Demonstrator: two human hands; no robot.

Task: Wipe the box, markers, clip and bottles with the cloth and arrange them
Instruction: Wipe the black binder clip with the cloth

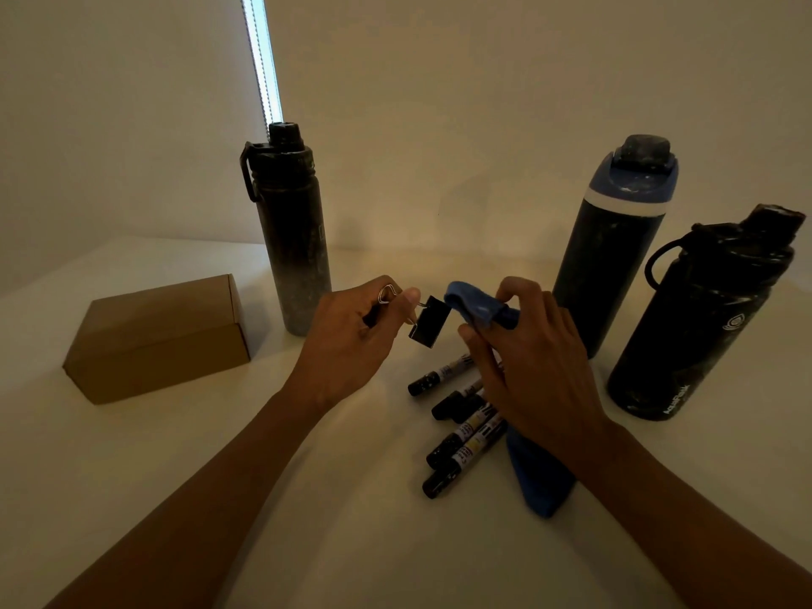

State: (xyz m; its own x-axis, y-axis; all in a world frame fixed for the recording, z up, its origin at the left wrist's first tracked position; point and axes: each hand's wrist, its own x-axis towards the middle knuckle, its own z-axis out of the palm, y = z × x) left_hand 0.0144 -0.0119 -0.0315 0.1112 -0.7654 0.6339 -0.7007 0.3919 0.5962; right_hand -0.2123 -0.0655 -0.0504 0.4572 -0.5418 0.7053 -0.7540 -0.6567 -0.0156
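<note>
My left hand [351,336] pinches the wire handles of a black binder clip [429,321], held above the table. My right hand [527,362] grips a blue cloth [472,303] whose bunched end is right beside the clip; the rest of the cloth [540,481] hangs down under my wrist. Several black markers [457,426] lie side by side on the table below my right hand. A brown cardboard box [158,340] sits shut at the left. A tall black bottle [292,230] stands behind my left hand. A navy bottle with a blue lid [615,239] and a black bottle [698,318] stand at the right.
The white table [351,542] meets a pale wall just behind the bottles. A strip of bright window [263,59] shows behind the tall black bottle. The room is dim.
</note>
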